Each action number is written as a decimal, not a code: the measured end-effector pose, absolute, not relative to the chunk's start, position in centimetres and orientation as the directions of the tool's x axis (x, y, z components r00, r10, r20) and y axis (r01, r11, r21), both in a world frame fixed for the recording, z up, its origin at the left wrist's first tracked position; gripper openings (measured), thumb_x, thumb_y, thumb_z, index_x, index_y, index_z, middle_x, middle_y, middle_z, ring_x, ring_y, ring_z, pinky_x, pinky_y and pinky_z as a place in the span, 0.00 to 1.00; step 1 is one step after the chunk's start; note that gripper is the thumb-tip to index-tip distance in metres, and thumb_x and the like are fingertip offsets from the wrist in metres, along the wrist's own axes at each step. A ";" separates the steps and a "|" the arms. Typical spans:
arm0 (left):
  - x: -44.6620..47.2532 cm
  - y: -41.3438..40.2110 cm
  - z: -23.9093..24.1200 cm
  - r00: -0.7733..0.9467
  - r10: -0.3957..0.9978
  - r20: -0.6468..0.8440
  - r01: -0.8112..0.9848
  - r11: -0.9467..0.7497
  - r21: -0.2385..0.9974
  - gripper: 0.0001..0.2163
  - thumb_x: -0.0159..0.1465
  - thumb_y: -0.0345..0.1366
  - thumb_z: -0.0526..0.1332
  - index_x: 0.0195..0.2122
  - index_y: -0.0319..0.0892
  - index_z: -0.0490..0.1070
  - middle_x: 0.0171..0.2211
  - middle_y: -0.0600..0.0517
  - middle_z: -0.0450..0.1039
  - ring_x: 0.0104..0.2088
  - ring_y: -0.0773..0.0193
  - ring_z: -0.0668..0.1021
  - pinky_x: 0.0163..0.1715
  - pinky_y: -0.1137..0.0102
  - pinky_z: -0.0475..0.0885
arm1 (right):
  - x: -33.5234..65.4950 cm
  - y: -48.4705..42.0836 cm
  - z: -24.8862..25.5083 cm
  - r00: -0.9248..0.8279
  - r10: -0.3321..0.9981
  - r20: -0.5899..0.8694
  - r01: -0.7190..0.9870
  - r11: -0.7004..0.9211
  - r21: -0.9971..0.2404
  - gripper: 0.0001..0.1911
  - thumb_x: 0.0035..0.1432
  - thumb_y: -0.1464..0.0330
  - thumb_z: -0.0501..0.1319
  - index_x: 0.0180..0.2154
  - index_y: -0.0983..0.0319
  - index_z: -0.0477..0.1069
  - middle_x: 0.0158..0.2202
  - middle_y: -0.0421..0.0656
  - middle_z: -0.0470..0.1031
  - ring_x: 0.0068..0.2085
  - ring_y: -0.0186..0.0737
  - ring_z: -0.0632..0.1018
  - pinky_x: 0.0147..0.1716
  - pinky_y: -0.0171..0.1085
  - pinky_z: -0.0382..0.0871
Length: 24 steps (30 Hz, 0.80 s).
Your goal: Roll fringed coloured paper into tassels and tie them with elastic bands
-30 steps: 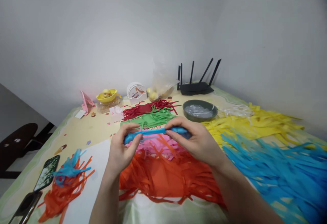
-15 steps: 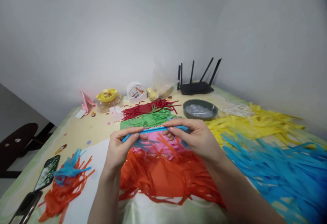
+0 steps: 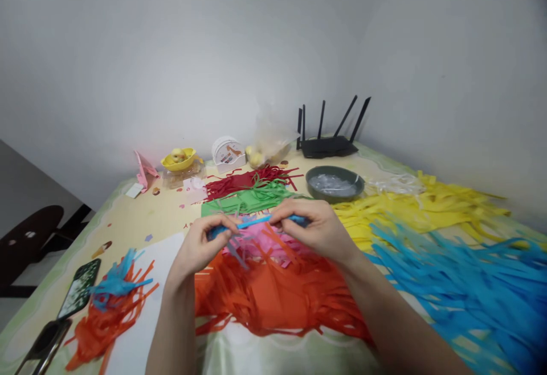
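Observation:
A narrow twisted roll of blue tissue paper [image 3: 255, 223] stretches between my two hands, above the middle of the table. My left hand [image 3: 204, 244] is closed on its left end, thumb and fingers pinching it. My right hand [image 3: 314, 228] pinches the right end, with some blue paper showing behind the fingers. Under the hands lie pink fringed paper [image 3: 256, 241] and, nearer me, orange fringed paper [image 3: 277, 301]. Farther back are green fringed paper [image 3: 243, 201] and dark red fringed paper [image 3: 239, 182].
Yellow fringed paper [image 3: 397, 212] and blue fringed paper [image 3: 478, 284] spread at right. Behind stand a dark bowl [image 3: 335, 195] and a black router [image 3: 327, 147]. At left lie a phone [image 3: 79, 289], orange-and-blue scraps [image 3: 106, 318] and a white sheet [image 3: 149, 289].
The blue paper between my hands looks narrower and more tightly twisted. My right hand has shifted slightly left, and my left hand has turned, its fingers curling more around the paper.

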State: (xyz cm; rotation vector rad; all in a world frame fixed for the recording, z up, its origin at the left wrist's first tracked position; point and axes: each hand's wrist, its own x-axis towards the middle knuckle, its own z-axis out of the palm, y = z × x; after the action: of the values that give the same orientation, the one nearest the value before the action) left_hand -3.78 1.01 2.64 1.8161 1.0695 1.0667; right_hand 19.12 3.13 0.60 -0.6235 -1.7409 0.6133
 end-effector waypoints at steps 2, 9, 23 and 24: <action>-3.8 0.8 3.0 0.338 0.886 0.317 0.430 -0.445 0.786 0.06 0.61 0.33 0.61 0.33 0.42 0.77 0.43 0.46 0.79 0.51 0.54 0.75 0.54 0.60 0.65 | 19.1 3.0 0.6 -0.322 0.576 0.751 0.160 0.815 -0.557 0.12 0.50 0.80 0.57 0.29 0.63 0.77 0.28 0.42 0.80 0.30 0.34 0.79 0.32 0.32 0.72; -2.6 0.8 2.2 0.433 0.856 0.281 0.555 -0.500 0.665 0.06 0.63 0.35 0.61 0.34 0.42 0.78 0.33 0.50 0.80 0.34 0.61 0.78 0.38 0.67 0.70 | 18.8 2.6 0.4 -0.441 0.434 0.786 0.149 0.898 -0.413 0.12 0.54 0.80 0.55 0.31 0.63 0.75 0.28 0.42 0.79 0.31 0.34 0.79 0.34 0.32 0.72; -1.3 2.1 0.3 0.527 0.279 0.803 0.696 -0.684 -0.218 0.10 0.63 0.27 0.59 0.43 0.47 0.74 0.38 0.55 0.81 0.43 0.61 0.78 0.56 0.55 0.58 | 19.0 4.8 0.3 -0.627 0.756 0.190 0.067 0.295 -0.953 0.22 0.59 0.52 0.58 0.31 0.65 0.76 0.28 0.44 0.79 0.30 0.38 0.77 0.32 0.35 0.70; -1.3 2.1 0.2 0.513 0.278 0.812 0.696 -0.688 -0.204 0.11 0.64 0.27 0.59 0.43 0.48 0.74 0.38 0.55 0.82 0.43 0.61 0.78 0.56 0.55 0.58 | 18.7 4.8 0.0 -0.637 0.751 0.170 0.012 0.231 -0.973 0.21 0.57 0.52 0.60 0.30 0.65 0.76 0.24 0.42 0.77 0.26 0.35 0.75 0.28 0.34 0.69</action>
State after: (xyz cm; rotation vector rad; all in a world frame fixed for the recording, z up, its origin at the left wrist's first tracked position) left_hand -1.28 2.11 0.15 3.1573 1.1198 1.5105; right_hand 18.67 4.84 0.02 -0.7015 -1.8600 1.4622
